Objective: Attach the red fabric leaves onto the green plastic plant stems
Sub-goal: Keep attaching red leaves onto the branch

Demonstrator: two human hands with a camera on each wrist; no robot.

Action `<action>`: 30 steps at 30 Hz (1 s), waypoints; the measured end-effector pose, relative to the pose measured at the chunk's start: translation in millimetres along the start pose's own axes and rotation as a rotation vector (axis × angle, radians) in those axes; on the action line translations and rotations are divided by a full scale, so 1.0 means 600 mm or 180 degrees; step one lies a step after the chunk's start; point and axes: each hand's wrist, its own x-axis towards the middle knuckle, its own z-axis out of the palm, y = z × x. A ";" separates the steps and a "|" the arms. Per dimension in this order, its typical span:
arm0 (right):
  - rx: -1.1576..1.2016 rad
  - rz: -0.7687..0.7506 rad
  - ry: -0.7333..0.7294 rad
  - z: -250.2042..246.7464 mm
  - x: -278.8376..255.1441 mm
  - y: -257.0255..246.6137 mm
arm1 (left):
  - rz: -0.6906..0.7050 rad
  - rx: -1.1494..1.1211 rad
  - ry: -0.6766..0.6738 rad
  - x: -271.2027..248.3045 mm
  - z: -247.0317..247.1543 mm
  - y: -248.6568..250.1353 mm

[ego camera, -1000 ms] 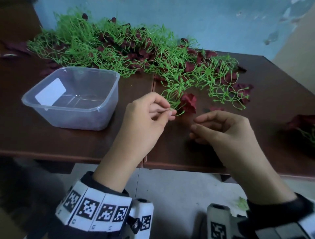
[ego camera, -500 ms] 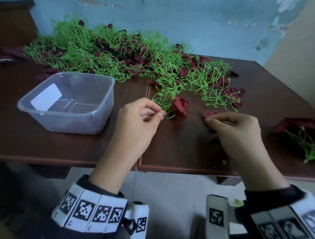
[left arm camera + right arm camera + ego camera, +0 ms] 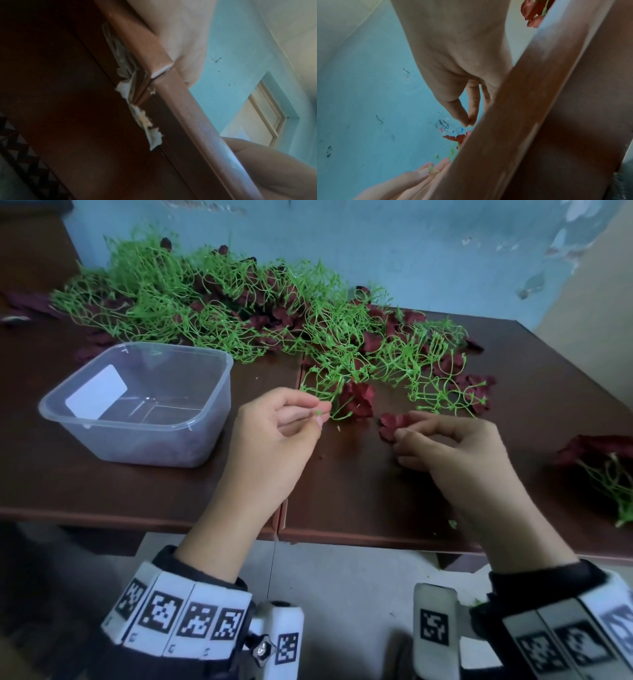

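A tangled pile of green plastic stems (image 3: 239, 313) with dark red fabric leaves among them lies along the back of the brown table (image 3: 102, 484). My left hand (image 3: 320, 415) pinches the tip of one green stem at the pile's near edge, just left of a red leaf (image 3: 358, 402) on that stem. My right hand (image 3: 404, 433) pinches a loose red leaf (image 3: 390, 424) low over the table, a short way right of the left hand. In the right wrist view the right hand's (image 3: 469, 122) thumb and forefinger meet. The left wrist view shows only palm and table edge.
A clear plastic container (image 3: 154, 446) stands on the table left of my left hand. A separate sprig with red leaves (image 3: 603, 453) lies at the table's right side. A blue wall (image 3: 411, 251) rises behind the table. The table's front edge runs under both wrists.
My right hand has moved forward over the table and taken hold of the loose red leaf. My left hand has kept its pinch on the stem tip.
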 end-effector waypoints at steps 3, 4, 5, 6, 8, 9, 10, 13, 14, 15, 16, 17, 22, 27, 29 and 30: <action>-0.0531 0.0014 -0.0172 0.004 0.001 -0.003 | -0.0061 -0.0122 0.0042 0.003 -0.001 -0.001; -0.0588 0.0020 -0.0169 0.004 0.001 -0.004 | -0.0076 -0.0148 0.0037 0.003 -0.002 -0.001; -0.0558 0.0013 -0.0164 0.004 0.000 -0.005 | -0.0087 -0.0173 0.0034 0.003 -0.002 -0.001; -0.0507 0.0014 -0.0166 0.003 -0.002 -0.006 | -0.0091 -0.0198 0.0027 0.004 -0.003 -0.001; -0.0515 -0.0008 -0.0177 0.004 -0.004 -0.007 | -0.0091 -0.0238 0.0005 0.004 -0.003 -0.001; -0.0534 -0.0044 -0.0142 0.004 -0.003 -0.006 | -0.0082 -0.0248 -0.0008 0.004 -0.003 -0.001; -0.0508 -0.0083 -0.0068 0.004 -0.001 -0.006 | -0.0071 -0.0255 -0.0019 0.004 -0.003 -0.001; -0.0586 -0.0293 0.0064 0.004 0.010 -0.005 | -0.0067 -0.0315 -0.0033 0.004 -0.003 0.000; -0.0808 -0.0303 -0.0038 0.004 0.014 -0.005 | -0.0076 -0.0332 -0.0035 0.004 -0.003 0.000; -0.1072 -0.0231 -0.0223 0.004 0.016 -0.007 | -0.0089 -0.0339 -0.0032 0.005 -0.002 -0.001; -0.1323 -0.0106 -0.0431 0.005 0.014 -0.011 | -0.0103 -0.0354 -0.0032 0.005 -0.002 0.000; -0.1491 -0.0019 -0.0572 0.005 0.012 -0.014 | -0.0118 -0.0375 -0.0027 0.005 -0.002 0.000; -0.1451 -0.0172 -0.0222 0.000 0.006 -0.007 | -0.0137 -0.0364 -0.0061 0.005 -0.002 0.002; -0.1155 -0.0496 -0.0050 0.002 -0.012 -0.007 | -0.0045 -0.0256 -0.0124 0.005 -0.002 0.000; -0.1008 -0.0717 -0.0251 0.003 -0.026 -0.014 | 0.0033 -0.0071 -0.0216 0.004 -0.002 0.002; -0.0979 -0.0837 -0.0326 0.005 -0.034 -0.016 | 0.0058 0.0037 -0.0284 0.003 -0.001 0.004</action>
